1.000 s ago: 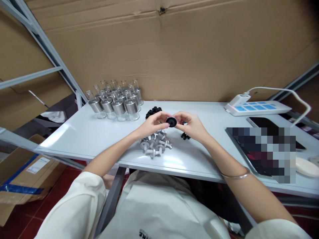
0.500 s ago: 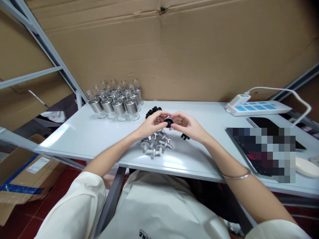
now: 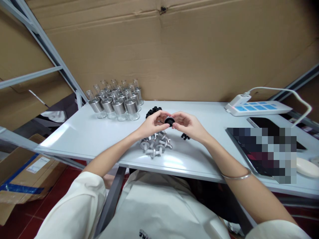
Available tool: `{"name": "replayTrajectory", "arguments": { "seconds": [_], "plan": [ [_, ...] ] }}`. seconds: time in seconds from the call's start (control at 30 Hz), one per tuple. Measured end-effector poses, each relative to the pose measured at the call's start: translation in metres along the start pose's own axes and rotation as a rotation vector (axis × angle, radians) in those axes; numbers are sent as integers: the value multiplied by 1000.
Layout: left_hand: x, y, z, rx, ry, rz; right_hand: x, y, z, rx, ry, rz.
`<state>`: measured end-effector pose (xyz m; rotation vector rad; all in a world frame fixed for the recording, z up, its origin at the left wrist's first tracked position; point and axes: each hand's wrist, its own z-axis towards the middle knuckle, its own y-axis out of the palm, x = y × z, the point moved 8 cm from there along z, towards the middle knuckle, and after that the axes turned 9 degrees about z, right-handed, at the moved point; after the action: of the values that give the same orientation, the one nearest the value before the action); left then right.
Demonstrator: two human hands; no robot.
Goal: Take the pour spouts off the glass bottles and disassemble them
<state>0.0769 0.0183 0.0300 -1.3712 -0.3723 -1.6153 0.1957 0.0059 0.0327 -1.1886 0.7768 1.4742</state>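
Note:
Between the fingertips of both hands is a bottle stopper (image 3: 169, 121) with a round black underside and a silvery rim. My left hand (image 3: 156, 122) grips it from the left, thumb against the black face. From the right, my right hand (image 3: 186, 124) pinches the same piece. Just below lies a pile of silver metal stopper pieces (image 3: 155, 146), each a disc with a stem. A heap of black round parts (image 3: 153, 111) sits behind my left hand, partly hidden by it. Small black pieces (image 3: 185, 136) lie under my right hand.
Several glass bottles with steel sleeves (image 3: 119, 108) stand at the back left of the white table (image 3: 199, 159). To the right are a power strip (image 3: 261, 108) with a plugged white cable, a dark phone (image 3: 264, 124) and a blurred-out device (image 3: 249, 152). Cardboard (image 3: 186, 49) rises behind.
The stopper has tilted and shifted slightly right between my fingers. Both hands stay in nearly the same place, and the piles and bottles have not moved.

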Motion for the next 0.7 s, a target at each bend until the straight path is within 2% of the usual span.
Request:
{"name": "replayTrajectory", "arguments": {
  "seconds": [0.3, 0.47, 0.7],
  "plan": [
    [-6, -1, 0, 42, -62, -38, -3, 1, 0, -10, -35, -5],
    [-6, 3, -1, -8, -91, -85, -6, 2, -1, -10, -57, -16],
    [-5, 5, -1, -44, -79, 19, -1, 6, -2, -67, -60, -92]
  ]
}}
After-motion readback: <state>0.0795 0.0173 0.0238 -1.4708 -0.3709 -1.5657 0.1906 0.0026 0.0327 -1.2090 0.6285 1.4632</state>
